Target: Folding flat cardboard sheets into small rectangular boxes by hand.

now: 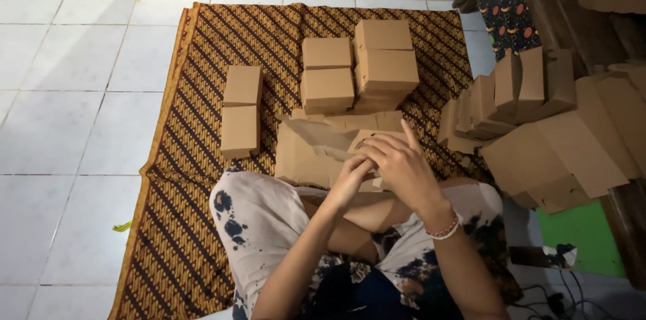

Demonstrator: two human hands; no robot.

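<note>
Head view shows both hands over the person's lap. Left hand (350, 175) and right hand (397, 162) pinch an unfolded brown cardboard box (313, 152), half made. It sits on a patterned cloth (195, 158), near finished boxes (363, 64).

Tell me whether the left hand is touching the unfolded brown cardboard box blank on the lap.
Touching. The head view shows the left hand with its fingers curled onto the edge of the unfolded brown cardboard box blank, with no gap visible between them.
</note>
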